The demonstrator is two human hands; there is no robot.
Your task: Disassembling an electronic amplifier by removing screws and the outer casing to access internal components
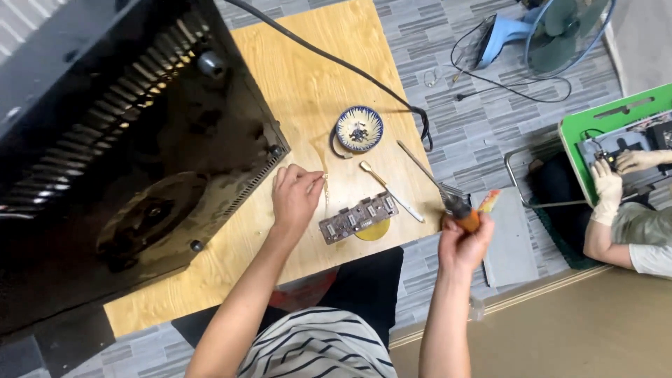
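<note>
Grey plank floor w/ a low plywood board (308, 77) as work surface, frame centre. Left hand (294, 199) pinches a thin wire-like piece (326, 185) btwn fingertips, just left of a small circuit board (358, 218). Right hand (463, 241) fisted round an orange-handled screwdriver (448, 199) at the board's lower-right edge. Blue-white patterned bowl (359, 129), upper centre, holds small dark bits, prob. screws. Black vented metal case (119, 140) fills the upper left.

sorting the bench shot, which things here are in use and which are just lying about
In use: left hand pinching a thin wire; right hand gripping an orange-handled tool; circuit board between them.

Lying about: patterned bowl, metal tweezers, black cable, blue fan.
</note>
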